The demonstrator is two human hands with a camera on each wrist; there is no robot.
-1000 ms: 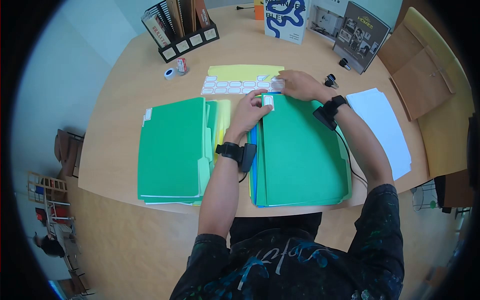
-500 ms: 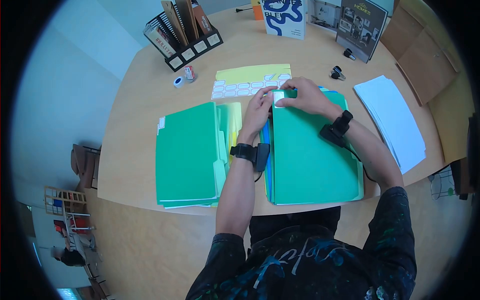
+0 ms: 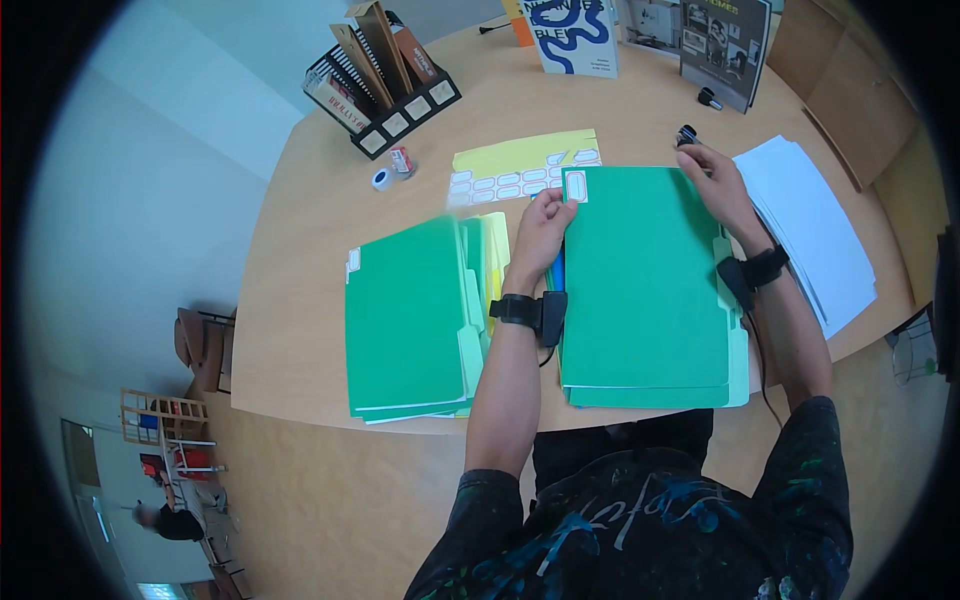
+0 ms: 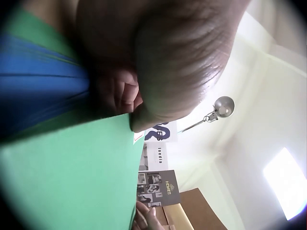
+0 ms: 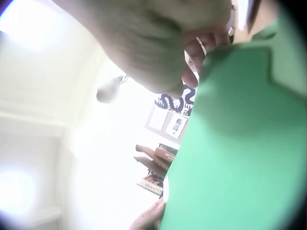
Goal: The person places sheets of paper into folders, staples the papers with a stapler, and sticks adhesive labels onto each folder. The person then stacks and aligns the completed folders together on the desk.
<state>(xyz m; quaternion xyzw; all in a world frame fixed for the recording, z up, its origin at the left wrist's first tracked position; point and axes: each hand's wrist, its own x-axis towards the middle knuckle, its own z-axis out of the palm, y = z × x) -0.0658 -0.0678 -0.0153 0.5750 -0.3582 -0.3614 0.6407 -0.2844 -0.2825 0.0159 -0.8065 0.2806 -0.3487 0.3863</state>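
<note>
A green file folder (image 3: 645, 280) with a white, red-bordered label (image 3: 576, 187) at its upper left corner lies tilted over other folders. My left hand (image 3: 540, 232) pinches that corner, thumb on the label's edge and fingers behind, as the left wrist view shows. At the upper right corner is my right hand (image 3: 718, 190), its curled fingers at the folder's edge. In the right wrist view the right fingers (image 5: 191, 76) reach behind the edge. Blue folders (image 4: 43, 81) show underneath. Beyond the folder lies a label sheet (image 3: 510, 183), partly covered.
Another stack of green folders (image 3: 405, 320) is at left, with yellow ones beside it. White papers (image 3: 805, 230) lie at right. A black file holder (image 3: 408, 118), a tape roll (image 3: 381, 180), black clips (image 3: 687, 135) and standing books (image 3: 725, 50) are at the back.
My right hand has moved from the label at the upper left corner to the folder's upper right corner. The top folder has risen from its stack. My left hand stays at the labelled corner.
</note>
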